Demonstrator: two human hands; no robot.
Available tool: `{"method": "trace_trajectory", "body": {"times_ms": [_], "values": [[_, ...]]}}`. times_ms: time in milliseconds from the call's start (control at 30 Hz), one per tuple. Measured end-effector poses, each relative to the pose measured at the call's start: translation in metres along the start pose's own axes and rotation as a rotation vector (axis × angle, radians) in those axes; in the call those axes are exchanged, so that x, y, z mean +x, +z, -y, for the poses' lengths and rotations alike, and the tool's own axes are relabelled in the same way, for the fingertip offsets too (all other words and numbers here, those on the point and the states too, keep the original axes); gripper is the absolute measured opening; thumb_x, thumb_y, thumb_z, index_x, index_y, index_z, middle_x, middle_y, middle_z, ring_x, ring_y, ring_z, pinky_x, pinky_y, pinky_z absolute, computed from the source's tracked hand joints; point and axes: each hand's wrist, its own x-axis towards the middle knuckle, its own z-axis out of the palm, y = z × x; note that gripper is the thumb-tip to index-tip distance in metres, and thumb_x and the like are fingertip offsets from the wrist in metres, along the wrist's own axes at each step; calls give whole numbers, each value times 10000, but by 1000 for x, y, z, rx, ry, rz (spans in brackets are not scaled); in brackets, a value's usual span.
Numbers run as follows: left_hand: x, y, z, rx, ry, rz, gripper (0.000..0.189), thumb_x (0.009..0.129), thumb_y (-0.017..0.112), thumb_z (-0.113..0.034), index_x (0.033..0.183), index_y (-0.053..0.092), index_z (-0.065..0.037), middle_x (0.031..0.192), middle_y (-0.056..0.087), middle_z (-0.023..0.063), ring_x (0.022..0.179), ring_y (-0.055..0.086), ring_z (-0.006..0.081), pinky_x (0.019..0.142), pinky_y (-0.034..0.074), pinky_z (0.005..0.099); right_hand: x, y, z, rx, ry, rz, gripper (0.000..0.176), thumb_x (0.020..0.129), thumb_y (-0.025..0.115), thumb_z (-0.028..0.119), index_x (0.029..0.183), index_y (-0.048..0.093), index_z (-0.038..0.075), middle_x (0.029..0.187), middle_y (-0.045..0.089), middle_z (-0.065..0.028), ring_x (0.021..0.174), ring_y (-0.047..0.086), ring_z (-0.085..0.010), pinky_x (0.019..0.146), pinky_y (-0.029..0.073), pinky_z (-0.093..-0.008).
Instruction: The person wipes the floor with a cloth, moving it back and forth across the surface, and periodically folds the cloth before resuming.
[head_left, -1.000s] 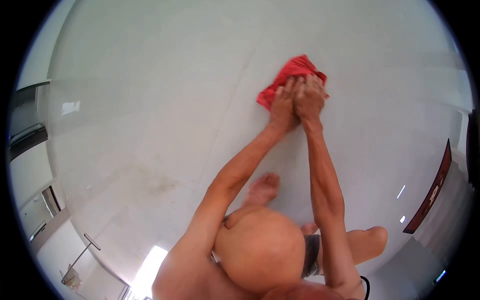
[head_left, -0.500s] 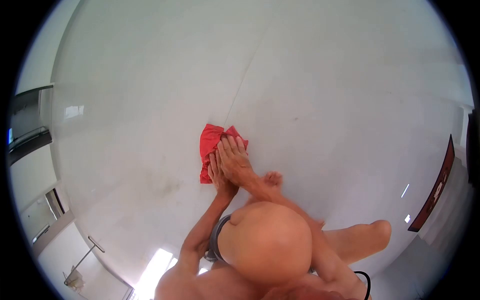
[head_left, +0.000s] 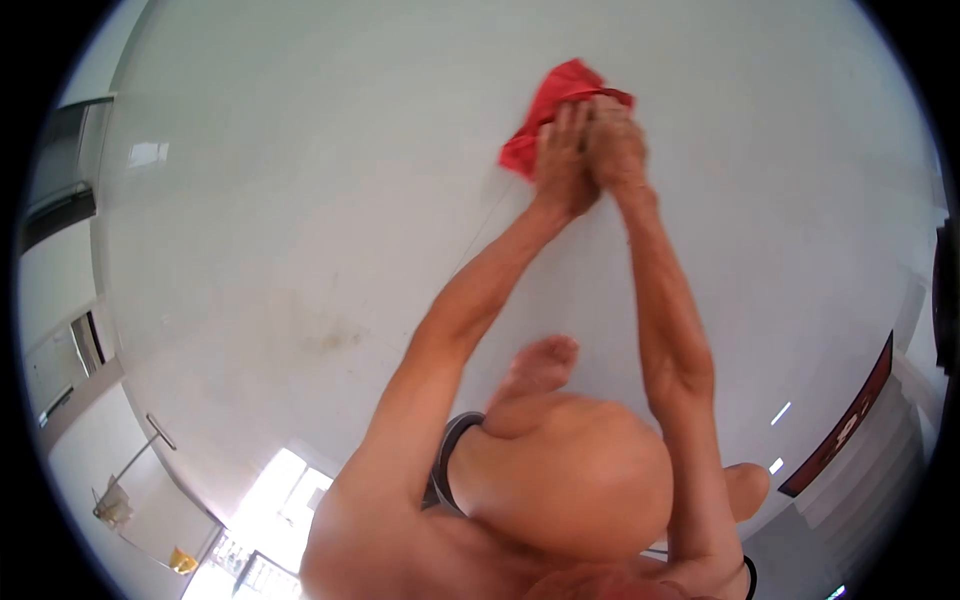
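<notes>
A crumpled red cloth (head_left: 556, 92) is on the pale, glossy floor (head_left: 330, 170), well out in front of my body. Flat on its near part rests my left hand (head_left: 567, 165), fingers stretched forward and pressing the cloth down. Beside it, touching it along the thumb side, my right hand (head_left: 617, 150) presses the cloth's right part. Its fingers reach forward and are a little blurred. Both arms are extended. My bent knee (head_left: 570, 480) and bare foot (head_left: 540, 365) are between the arms.
A brownish smudge (head_left: 335, 338) marks the floor left of my foot. A dark-red mat or panel (head_left: 845, 425) is at the right edge. A long-handled T-shaped tool (head_left: 140, 455) stands at lower left, near a bright doorway (head_left: 285, 495). A thin floor seam runs near the cloth.
Both hands have pushed the red cloth forward and to the right across the floor. My arms have gone from bent to extended, and the view has shifted slightly.
</notes>
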Motion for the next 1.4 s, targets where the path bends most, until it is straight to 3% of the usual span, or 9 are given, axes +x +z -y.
{"method": "trace_trajectory", "body": {"times_ms": [167,333,600,767,900,1000,1100,1267,1400], "values": [[29,35,-39,-23,223,-14,628,889,720,-238,1466,594,-24,1651,461,140,1553,359,373,1204,311,529,-23,-26,-66,-76,169,-44,486,1090,513,277,1476,577,-11,1495,618,-220,1388,579,-390,1159,466,-479],[18,16,-40,-212,365,95,557,871,732,-205,1390,641,-27,1580,534,151,1491,440,360,1157,364,530,-62,-52,-49,46,358,-28,515,1094,508,300,1485,571,-28,1484,613,-253,1399,562,-403,1180,442,-483],[-140,2,-107,-167,531,314,614,929,668,-245,1500,564,-45,1630,479,132,1535,384,342,1216,307,517,-255,-53,-17,101,693,-273,423,1020,610,168,1370,653,-66,1363,680,-259,1253,638,-454,1077,513,-492],[-197,-34,-72,-178,416,354,611,926,676,-253,1502,577,-75,1649,471,95,1532,401,295,1213,304,486,-279,-26,34,-58,502,-289,341,966,642,127,1236,684,-76,1208,712,-251,1178,637,-468,1010,496,-540],[-183,-60,-59,-258,341,355,547,907,695,-213,1432,636,-73,1606,525,77,1503,436,288,1188,333,480,-252,-34,52,-41,427,-288,269,965,637,123,1173,692,-39,1170,712,-235,1166,635,-442,978,474,-540],[-167,-68,-62,-357,312,323,470,892,720,-173,1349,689,-69,1507,614,92,1429,518,298,1129,392,484,-242,-65,39,241,652,-31,236,979,641,140,1163,693,3,1168,703,-210,1112,644,-426,959,483,-549],[-152,-62,-65,-516,103,174,399,929,751,-122,1314,693,-35,1370,689,122,1294,608,336,1000,511,474,-232,-68,20,283,736,-145,209,999,652,183,1134,698,30,1115,691,-185,1036,655,-404,909,497,-563],[-103,-56,-73,-321,-77,48,426,943,770,-123,1341,664,-13,1240,710,148,1146,643,377,950,551,477,-207,-71,11,77,579,-206,273,998,686,216,1193,684,24,1078,666,-184,985,675,-420,864,531,-546],[-99,-31,-67,-268,-156,166,324,924,785,-214,1193,739,-39,1085,708,144,1013,640,377,888,545,478,-185,-57,7,193,533,-167,304,986,698,225,1210,672,22,1094,651,-201,983,689,-442,845,559,-539]]}}
